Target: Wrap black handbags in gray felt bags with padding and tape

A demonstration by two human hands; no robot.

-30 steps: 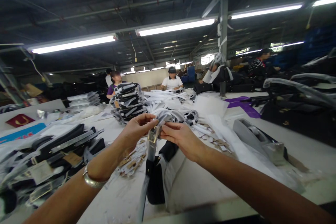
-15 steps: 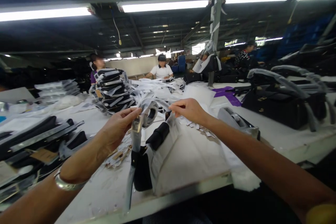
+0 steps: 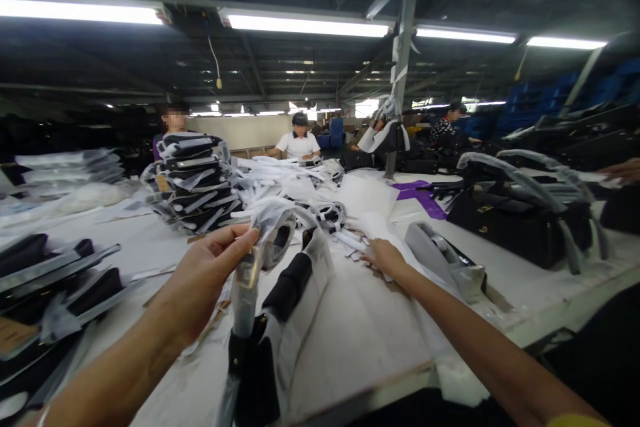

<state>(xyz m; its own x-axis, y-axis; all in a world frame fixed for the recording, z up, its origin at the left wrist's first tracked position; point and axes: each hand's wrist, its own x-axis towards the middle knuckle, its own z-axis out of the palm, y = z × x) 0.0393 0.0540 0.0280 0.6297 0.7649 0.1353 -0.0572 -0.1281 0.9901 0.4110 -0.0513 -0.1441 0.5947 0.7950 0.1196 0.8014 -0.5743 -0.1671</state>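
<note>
Left hand clenched on the plastic-wrapped strap of a black bag at the desk's near edge, right hand on paper tags mid-desk, grip unclear, tape dispenser just beside

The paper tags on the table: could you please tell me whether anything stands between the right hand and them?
Nothing visible does. The right hand lies on the scattered paper tags. The tape dispenser sits beside it to the right, and the left hand holds the wrapped strap well to the left.
</note>
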